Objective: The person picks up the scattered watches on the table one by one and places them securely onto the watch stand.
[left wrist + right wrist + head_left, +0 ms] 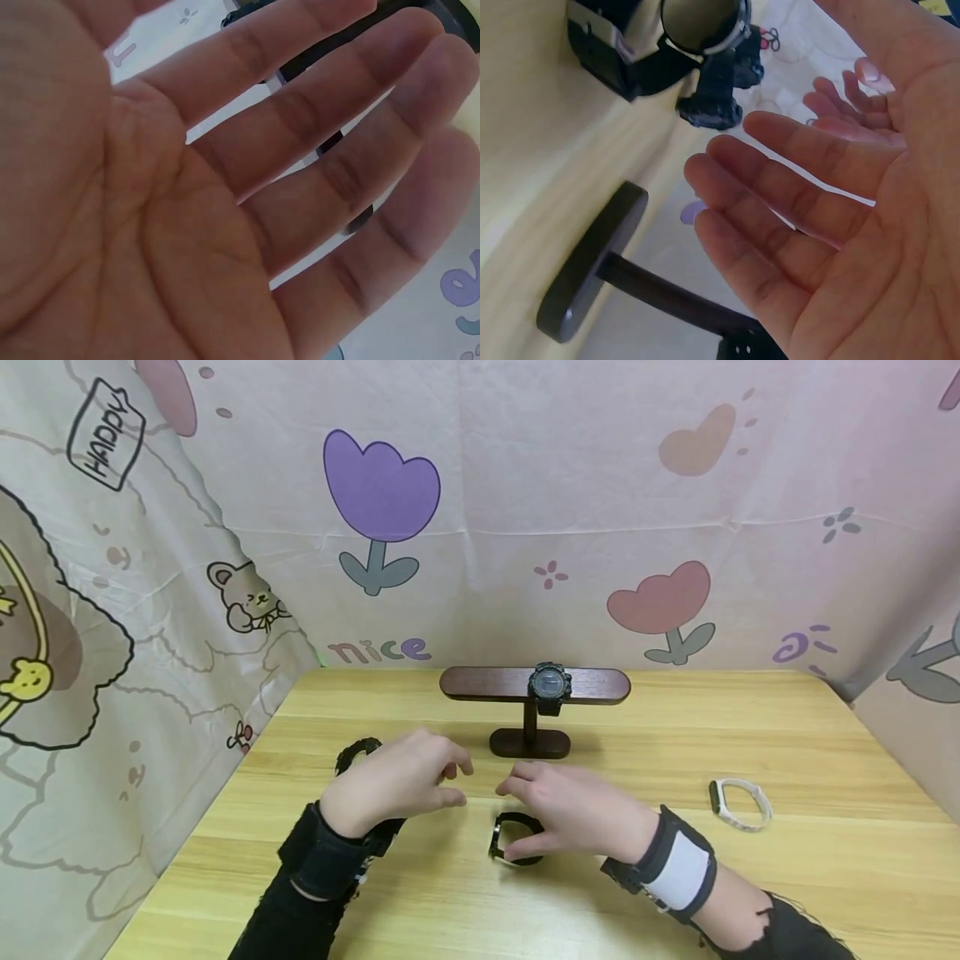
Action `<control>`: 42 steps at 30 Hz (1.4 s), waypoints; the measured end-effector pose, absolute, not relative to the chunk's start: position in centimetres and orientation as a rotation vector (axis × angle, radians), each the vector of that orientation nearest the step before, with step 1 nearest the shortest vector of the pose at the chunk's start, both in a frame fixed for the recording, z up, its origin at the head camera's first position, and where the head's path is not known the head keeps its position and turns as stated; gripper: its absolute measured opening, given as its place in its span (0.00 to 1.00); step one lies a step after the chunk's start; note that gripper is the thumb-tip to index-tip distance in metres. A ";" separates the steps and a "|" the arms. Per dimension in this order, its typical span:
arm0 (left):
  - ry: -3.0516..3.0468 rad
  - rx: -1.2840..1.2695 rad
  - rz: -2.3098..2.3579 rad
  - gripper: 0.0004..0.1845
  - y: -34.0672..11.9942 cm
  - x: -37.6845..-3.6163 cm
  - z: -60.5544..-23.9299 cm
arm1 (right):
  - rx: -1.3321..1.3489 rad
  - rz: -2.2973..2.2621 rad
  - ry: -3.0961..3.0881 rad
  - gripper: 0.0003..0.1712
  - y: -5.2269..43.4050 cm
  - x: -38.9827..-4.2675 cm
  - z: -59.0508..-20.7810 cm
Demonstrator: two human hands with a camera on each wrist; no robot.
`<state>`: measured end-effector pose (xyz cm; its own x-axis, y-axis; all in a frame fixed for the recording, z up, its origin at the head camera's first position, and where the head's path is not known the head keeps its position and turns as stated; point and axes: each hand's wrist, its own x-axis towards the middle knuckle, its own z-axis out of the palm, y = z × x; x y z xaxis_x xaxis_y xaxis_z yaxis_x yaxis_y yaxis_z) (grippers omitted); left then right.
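white band [741,804] in head view only

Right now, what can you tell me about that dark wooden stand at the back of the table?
The watch stand is dark brown, wood by its look, shaped like a T: a long flat crossbar with rounded ends, a short post, and an oval base resting on the light wooden table. It stands upright toward the far edge, near the patterned cloth backdrop. A chunky black watch is strapped around the crossbar just right of the post. Neither hand touches the stand.
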<state>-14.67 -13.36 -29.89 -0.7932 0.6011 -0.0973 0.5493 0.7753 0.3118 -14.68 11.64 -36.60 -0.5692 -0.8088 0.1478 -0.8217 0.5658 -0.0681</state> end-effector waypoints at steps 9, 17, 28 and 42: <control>2.743 0.900 0.379 0.11 -13.1 -14.8 -30.3 | 1.388 0.210 -2.770 0.40 10.8 -14.7 -37.6; 2.726 0.882 0.352 0.10 -12.8 -15.0 -30.7 | 1.383 0.230 -2.801 0.41 10.4 -14.7 -38.1; 2.715 0.835 0.333 0.10 -12.2 -14.8 -30.7 | 1.365 0.223 -2.841 0.35 9.9 -14.8 -38.7; 2.715 0.825 0.329 0.11 -12.3 -15.0 -30.9 | 1.405 0.241 -2.852 0.30 9.6 -15.0 -38.9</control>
<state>-15.02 -12.30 -30.89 -0.7962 0.5703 -0.2021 0.5054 0.8105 0.2960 -14.98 9.65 -38.94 -0.6107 -0.7915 0.0243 -0.7844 0.6004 -0.1558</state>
